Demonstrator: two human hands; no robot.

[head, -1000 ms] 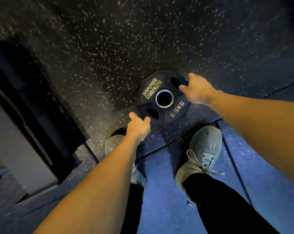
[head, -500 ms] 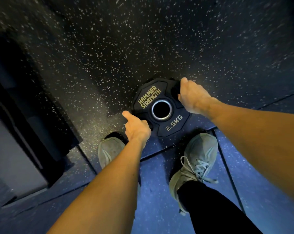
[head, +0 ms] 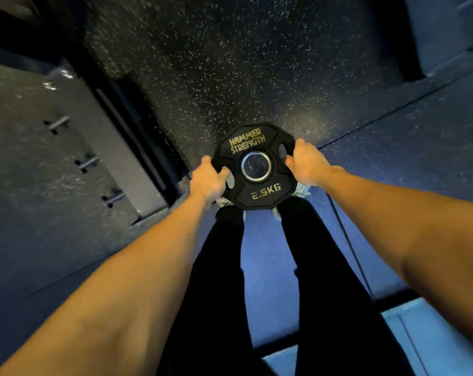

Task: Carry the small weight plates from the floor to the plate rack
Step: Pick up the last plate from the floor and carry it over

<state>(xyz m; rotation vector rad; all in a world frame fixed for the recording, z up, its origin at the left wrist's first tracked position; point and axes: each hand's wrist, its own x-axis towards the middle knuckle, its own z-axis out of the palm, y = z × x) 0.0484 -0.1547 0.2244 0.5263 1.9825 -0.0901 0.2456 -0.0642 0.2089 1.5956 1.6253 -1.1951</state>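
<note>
Head view: we observed one black weight plate (head: 254,165) at the centre of the frame, held face-up between both hands above the speckled rubber floor (head: 229,63). The plate carried gold lettering, "HAMMER STRENGTH" on its upper part and "2.5KG" on its lower part, with a metal-ringed centre hole (head: 256,166) through which the floor was visible. The left hand (head: 208,181) gripped the plate's left edge, with the fingers curled round the rim at the left grip slot. The right hand (head: 307,165) gripped the right edge in the same manner, with the thumb lying over the rim beside the right grip slot. Both forearms extended from the lower corners of the frame toward the plate. Below the plate we noted two legs in black trousers (head: 224,280) and parts of light shoes (head: 301,189) on blue flooring (head: 267,253). At the left of the frame stood a grey panel (head: 40,158) bearing three short pegs (head: 87,162), well apart from the plate.
</note>
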